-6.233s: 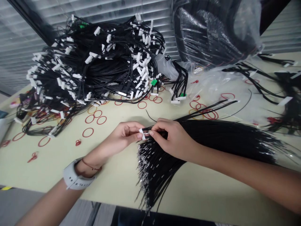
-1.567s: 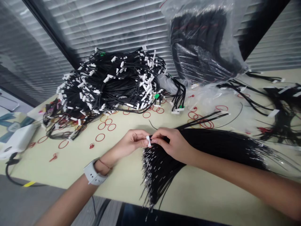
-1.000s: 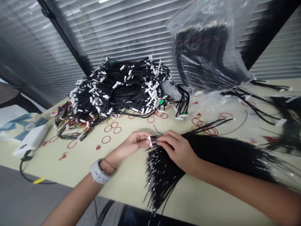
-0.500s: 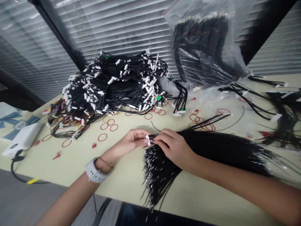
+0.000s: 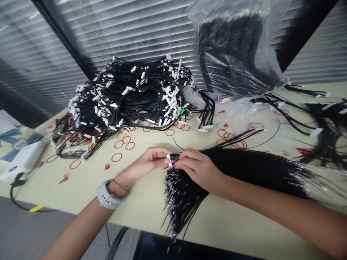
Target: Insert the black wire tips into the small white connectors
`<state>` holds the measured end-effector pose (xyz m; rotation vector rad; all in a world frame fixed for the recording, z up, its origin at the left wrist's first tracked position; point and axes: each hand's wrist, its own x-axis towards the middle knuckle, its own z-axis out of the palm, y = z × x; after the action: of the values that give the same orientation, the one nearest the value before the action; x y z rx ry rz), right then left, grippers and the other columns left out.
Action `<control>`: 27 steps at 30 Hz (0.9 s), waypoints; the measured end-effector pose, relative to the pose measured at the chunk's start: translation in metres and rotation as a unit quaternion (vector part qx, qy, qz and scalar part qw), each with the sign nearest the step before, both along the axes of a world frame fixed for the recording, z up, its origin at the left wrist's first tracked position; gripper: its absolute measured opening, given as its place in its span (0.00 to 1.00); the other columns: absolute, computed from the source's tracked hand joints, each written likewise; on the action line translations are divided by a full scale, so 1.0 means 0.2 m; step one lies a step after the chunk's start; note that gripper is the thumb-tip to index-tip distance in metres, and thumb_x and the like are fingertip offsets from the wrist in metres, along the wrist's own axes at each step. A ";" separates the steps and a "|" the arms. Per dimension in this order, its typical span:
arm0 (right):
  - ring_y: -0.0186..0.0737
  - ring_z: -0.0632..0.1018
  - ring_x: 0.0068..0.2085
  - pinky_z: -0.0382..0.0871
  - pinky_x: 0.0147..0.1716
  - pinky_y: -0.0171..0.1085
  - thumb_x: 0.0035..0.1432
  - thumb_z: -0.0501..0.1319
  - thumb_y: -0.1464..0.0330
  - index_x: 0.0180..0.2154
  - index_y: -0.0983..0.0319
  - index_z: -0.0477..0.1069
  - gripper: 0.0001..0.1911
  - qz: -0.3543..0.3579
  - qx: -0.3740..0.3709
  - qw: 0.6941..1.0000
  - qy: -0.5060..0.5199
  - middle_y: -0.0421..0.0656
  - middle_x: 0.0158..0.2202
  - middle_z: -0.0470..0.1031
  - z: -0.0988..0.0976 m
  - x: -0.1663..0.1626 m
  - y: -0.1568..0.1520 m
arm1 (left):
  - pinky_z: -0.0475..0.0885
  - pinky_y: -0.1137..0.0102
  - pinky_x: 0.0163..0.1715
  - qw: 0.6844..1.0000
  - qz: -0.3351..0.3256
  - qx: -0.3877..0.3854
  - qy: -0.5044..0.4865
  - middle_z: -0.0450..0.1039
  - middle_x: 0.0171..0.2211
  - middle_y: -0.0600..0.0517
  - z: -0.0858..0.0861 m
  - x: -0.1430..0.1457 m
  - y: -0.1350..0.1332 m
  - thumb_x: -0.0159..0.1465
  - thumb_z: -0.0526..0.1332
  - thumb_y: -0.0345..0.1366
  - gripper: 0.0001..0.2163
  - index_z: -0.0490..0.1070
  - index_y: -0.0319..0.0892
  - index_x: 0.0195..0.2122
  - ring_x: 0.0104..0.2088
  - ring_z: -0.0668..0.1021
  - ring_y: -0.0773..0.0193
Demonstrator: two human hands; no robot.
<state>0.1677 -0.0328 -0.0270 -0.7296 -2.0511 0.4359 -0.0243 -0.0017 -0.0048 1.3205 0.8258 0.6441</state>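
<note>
My left hand (image 5: 150, 164) pinches a small white connector (image 5: 169, 160) between thumb and fingers. My right hand (image 5: 199, 169) meets it from the right, its fingertips closed on thin black wires that run into the connector. Both hands rest over a thick bundle of loose black wires (image 5: 244, 173) with metal-tipped ends (image 5: 172, 195) fanning toward the front table edge. A pale watch (image 5: 107, 195) sits on my left wrist.
A big heap of finished black harnesses with white connectors (image 5: 132, 95) lies behind my hands. Red rubber bands (image 5: 123, 144) are scattered on the pale table (image 5: 81, 180). A clear bag of black wires (image 5: 235, 54) stands at the back right. A white device (image 5: 23, 160) sits far left.
The hands stay together at the white connector with only small finger movements. The camera view has shifted and tilted slightly; the heap and bag keep their places.
</note>
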 end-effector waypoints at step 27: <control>0.32 0.72 0.31 0.68 0.33 0.33 0.56 0.57 0.76 0.30 0.63 0.73 0.08 -0.009 -0.018 0.999 0.049 0.42 0.29 0.72 0.01 0.00 0.01 | 0.69 0.72 0.34 0.997 -0.070 0.001 0.024 0.77 0.30 0.50 0.01 -0.03 0.00 0.56 0.63 0.28 0.06 0.73 0.36 0.35 0.30 0.77 0.68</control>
<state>0.1686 -0.0318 -0.0255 -0.7331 -1.9493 0.4900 -0.0302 -0.0024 -0.0034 1.3866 0.7637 0.5048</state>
